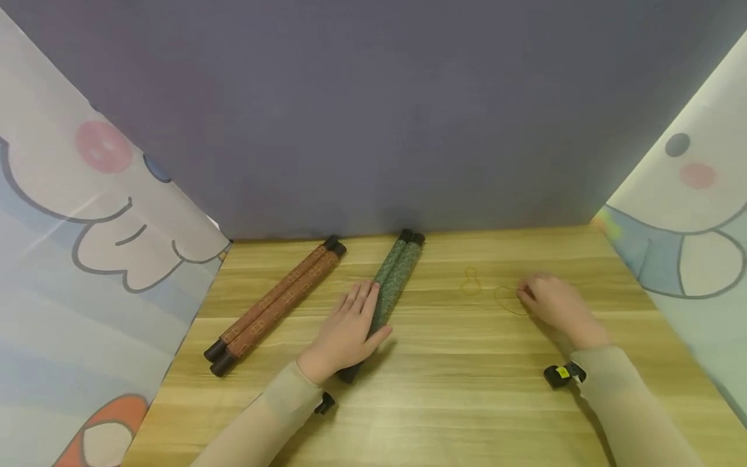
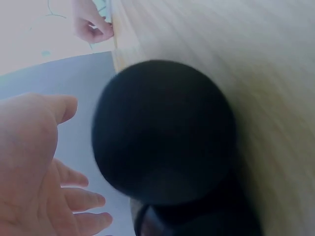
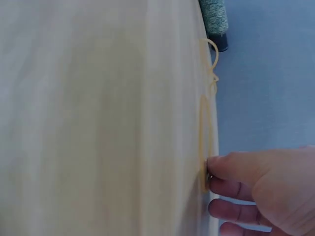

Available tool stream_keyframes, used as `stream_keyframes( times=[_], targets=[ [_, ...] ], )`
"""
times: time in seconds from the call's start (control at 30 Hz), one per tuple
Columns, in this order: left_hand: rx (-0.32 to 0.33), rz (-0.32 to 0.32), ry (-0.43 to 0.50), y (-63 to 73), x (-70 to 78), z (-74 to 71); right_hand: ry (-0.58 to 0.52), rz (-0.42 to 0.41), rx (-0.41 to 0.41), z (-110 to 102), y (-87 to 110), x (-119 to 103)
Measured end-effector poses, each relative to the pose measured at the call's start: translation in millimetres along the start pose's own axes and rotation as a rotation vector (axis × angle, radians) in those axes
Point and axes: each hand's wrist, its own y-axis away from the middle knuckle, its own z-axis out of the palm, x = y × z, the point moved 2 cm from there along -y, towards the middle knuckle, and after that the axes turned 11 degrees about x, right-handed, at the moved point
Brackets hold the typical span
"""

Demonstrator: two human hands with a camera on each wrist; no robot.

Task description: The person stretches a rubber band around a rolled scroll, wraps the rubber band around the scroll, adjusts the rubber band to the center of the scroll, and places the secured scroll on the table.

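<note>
My left hand point(image 1: 343, 336) lies with straight fingers over a pair of green scrolls point(image 1: 399, 275) with black end knobs, its thumb spread to the right. In the left wrist view a black knob point(image 2: 162, 132) fills the middle, beside the open palm point(image 2: 29, 162). Farther right, my right hand point(image 1: 554, 306) pinches the edge of a thin yellow rubber band point(image 3: 201, 128) at the table surface. A second rubber band point(image 1: 465, 285), twisted into a narrow shape, lies to its left. The right hand's lower fingers are loosely bent.
Two reddish-brown patterned scrolls point(image 1: 274, 305) with black ends lie side by side on the left of the wooden table point(image 1: 443, 402). A grey panel point(image 1: 408, 117) rises along the far edge. Cartoon-printed sheets point(image 1: 52, 259) flank both sides.
</note>
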Motion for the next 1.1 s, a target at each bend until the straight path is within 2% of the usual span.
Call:
stream_keyframes(
  times=[0.1,0.2,0.43,0.57,0.83,0.97,1.1],
  targets=[
    [0.002,0.012,0.002,-1.2,2.0,-1.9,-0.007,0.024,-0.044,-0.4,-2.7,-4.2],
    [0.005,0.005,0.010,-0.8,2.6,-5.1,-0.036,0.041,-0.051,-0.7,-8.0,-11.9],
    [0.020,-0.014,0.069,-6.0,5.0,-9.7,-0.079,-0.005,0.047,-16.2,-15.1,-37.9],
    [0.021,-0.036,0.115,-10.3,5.7,-12.2,-0.100,-0.028,0.076,-26.1,-19.0,-53.5],
    [0.176,-0.079,0.271,-20.6,9.8,-25.9,-0.154,-0.064,0.122,-38.1,-36.0,-97.0],
    [0.212,-0.131,0.351,-25.6,14.8,-31.6,-0.204,-0.067,0.126,-42.1,-45.1,-126.4],
    [0.244,-0.145,0.443,-31.5,22.4,-36.7,-0.252,-0.102,0.153,-44.5,-51.8,-154.1]
  ],
)
